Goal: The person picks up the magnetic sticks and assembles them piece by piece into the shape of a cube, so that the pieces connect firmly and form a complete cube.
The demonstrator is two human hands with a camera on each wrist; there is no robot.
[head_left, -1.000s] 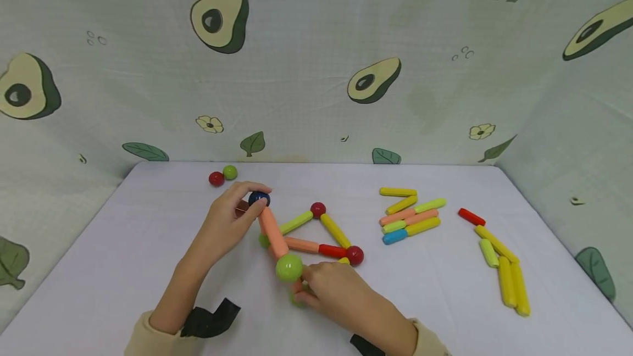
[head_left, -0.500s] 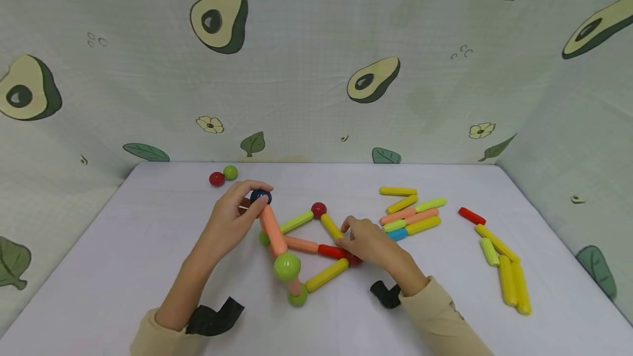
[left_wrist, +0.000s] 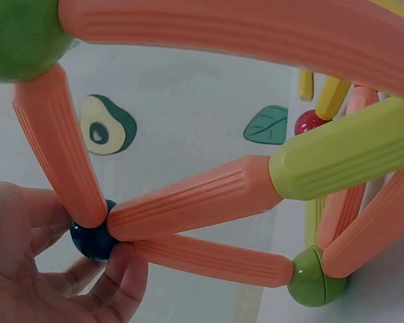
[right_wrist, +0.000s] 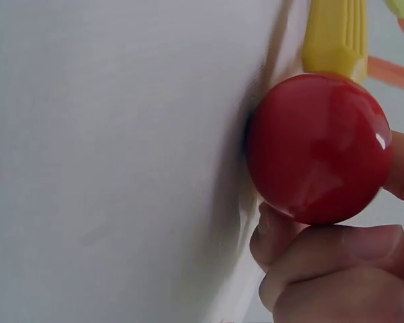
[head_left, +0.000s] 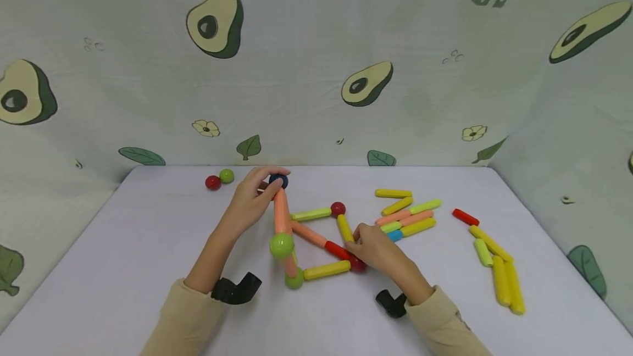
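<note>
My left hand [head_left: 249, 199] pinches the dark blue ball [head_left: 278, 181] at the top of a frame of magnetic sticks and balls. Salmon sticks [left_wrist: 195, 195] fan out from that ball in the left wrist view. One of them meets a green ball [head_left: 282, 245]; another green ball [head_left: 294, 278] sits lower, at the near corner. My right hand [head_left: 378, 249] has its fingers round the red ball [right_wrist: 320, 148] at the frame's right corner. A yellow stick [head_left: 326, 270] and a red stick [head_left: 338, 250] join there. Another red ball [head_left: 338, 209] marks the far corner.
Loose yellow, salmon, lime and blue sticks [head_left: 417, 227] lie just right of my right hand. Farther right are a red stick [head_left: 465, 216] and several yellow sticks [head_left: 501, 282]. A loose red ball [head_left: 213, 182] and green ball [head_left: 226, 176] lie at the back left.
My right hand has left the near green balls and moved right to the red corner ball. My left hand has shifted right and away with the blue ball; the frame has turned.
</note>
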